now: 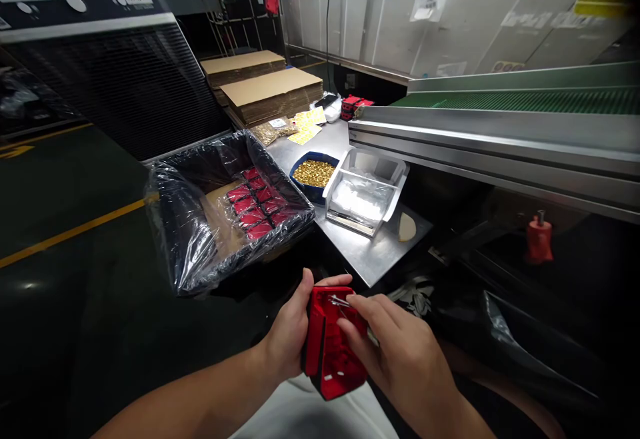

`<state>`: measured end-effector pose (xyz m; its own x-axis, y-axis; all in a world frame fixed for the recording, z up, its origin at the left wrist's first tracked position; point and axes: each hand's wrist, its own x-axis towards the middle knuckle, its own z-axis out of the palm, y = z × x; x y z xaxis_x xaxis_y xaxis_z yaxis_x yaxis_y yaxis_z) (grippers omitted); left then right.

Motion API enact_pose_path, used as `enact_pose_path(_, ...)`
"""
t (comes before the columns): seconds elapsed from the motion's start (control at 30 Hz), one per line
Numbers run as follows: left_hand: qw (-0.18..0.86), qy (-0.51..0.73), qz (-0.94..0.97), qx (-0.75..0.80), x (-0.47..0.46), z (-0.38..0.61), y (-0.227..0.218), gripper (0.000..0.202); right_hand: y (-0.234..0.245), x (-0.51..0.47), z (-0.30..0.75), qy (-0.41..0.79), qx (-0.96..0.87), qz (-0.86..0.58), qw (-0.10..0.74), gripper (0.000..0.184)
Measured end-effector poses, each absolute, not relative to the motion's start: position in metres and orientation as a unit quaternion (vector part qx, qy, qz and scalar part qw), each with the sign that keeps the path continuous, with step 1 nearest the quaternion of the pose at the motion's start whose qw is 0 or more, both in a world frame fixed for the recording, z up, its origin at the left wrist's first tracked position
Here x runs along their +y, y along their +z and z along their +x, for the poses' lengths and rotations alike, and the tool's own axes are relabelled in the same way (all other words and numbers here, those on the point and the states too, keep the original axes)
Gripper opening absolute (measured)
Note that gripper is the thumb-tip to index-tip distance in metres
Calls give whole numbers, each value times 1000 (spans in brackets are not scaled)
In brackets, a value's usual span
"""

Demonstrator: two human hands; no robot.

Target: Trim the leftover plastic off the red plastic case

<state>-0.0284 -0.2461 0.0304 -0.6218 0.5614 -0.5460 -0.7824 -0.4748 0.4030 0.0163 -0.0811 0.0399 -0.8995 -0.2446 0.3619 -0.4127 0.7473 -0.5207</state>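
Note:
In front of my lap, my left hand (pixel 290 332) is wrapped round the left side of a red plastic housing (pixel 315 339) with black edging. Its hollow inside faces up and shows ribs and small light parts at the lower end. My right hand (pixel 405 346) reaches over the housing from the right. Its bent index finger and thumb are inside the upper part, at thin silver metal pieces (pixel 339 301). What lies between those fingertips is too small to make out.
A bin lined with clear plastic (pixel 180 259) holds several red and black pieces (pixel 257 202). On the metal table (pixel 367 262) stand a blue bowl of small brass-coloured parts (pixel 315 172) and a clear tray with plastic bags (pixel 363 199). Cardboard stacks (pixel 275 86) lie behind; a green conveyor (pixel 520 100) runs right.

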Motion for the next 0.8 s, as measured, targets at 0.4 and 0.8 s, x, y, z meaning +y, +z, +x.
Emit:
enact_pose_path(0.4,441,841,-163,267,-247,-28,25,72,42,-81,16,394,-904,129,101,25)
enact_pose_path(0.8,416,837,-119,336,-243,-24,25,69,61,-85,14,519,-843,-23,-136,27)
